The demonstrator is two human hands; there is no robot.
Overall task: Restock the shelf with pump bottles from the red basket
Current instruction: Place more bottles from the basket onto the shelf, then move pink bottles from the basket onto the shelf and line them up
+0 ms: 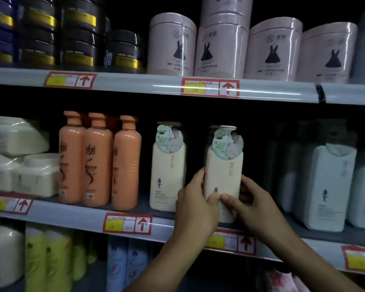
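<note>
your left hand (195,204) and right hand (248,202) both grip the cream bottle (223,171), fingers curled round its lower sides, thumbs meeting on the front. it stands upright at the front of the middle shelf (72,213), near a matching bottle (168,167) on its left; orange bottles (99,159) stand further left.

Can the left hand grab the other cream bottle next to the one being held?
Probably yes, once it lets go. The left hand now grips the held cream bottle; the neighbouring cream bottle stands just beside it at the shelf front, with nothing blocking.
</note>
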